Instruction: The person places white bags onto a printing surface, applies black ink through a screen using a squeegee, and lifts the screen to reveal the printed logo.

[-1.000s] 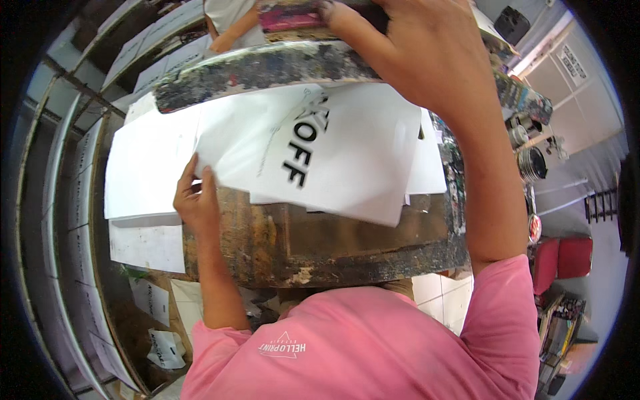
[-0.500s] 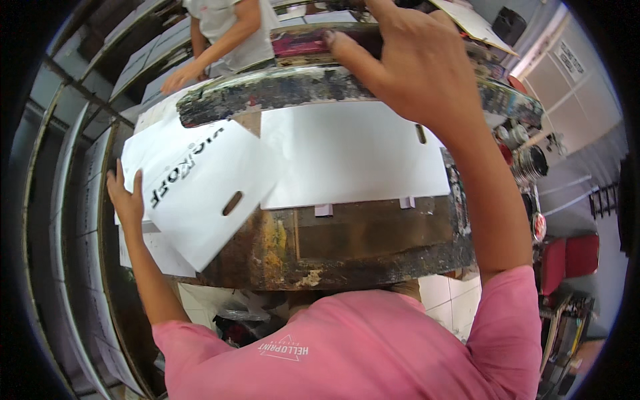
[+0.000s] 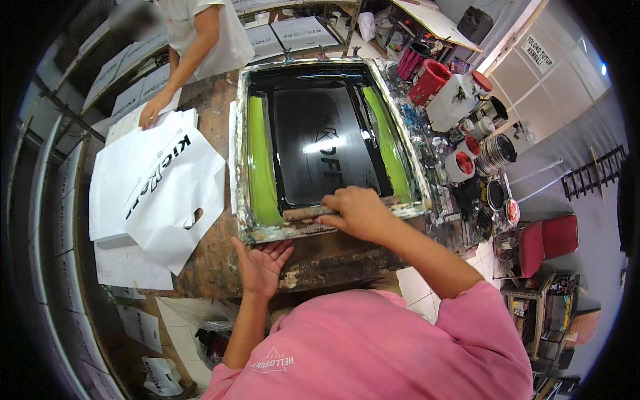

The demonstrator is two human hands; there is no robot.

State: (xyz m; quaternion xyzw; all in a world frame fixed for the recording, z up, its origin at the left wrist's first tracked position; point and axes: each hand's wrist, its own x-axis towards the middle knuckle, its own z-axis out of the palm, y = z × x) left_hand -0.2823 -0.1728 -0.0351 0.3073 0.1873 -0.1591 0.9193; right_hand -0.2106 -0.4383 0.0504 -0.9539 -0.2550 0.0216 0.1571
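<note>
Head view: right hand [image 3: 360,212] on squeegee [image 3: 308,213] inside ink-filled screen frame [image 3: 243,153]

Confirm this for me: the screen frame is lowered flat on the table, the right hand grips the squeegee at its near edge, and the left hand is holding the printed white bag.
Not quite. In the head view the left hand rests palm-up on the table edge by the frame's near corner; the printed white bag lies apart, untouched. The frame is lowered flat, and the right hand grips the squeegee.
</note>
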